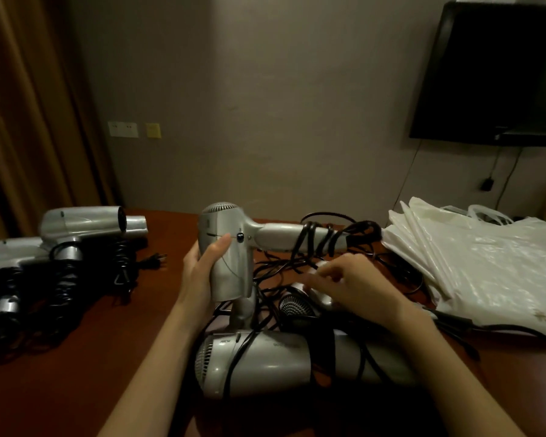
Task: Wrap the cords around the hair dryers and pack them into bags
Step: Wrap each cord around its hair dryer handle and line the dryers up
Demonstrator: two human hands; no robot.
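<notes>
**Meanwhile, cord half wound on the dryer**

Your left hand (202,263) gripped the hair dryer (227,247) above the table (76,357); your right hand (353,285), blurred, seemingly pinched its cord (316,241), looped round the handle. Next, likely more turns, then the bags (486,263) beside you.

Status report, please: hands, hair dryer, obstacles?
Left hand grips held dryer. Right hand works black cord, partly wound on handle. Loose cords tangled underneath.

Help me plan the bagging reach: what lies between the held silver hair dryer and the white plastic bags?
In the head view, loose black cords cross the table between the hair dryer in the left hand and the bags.
</notes>
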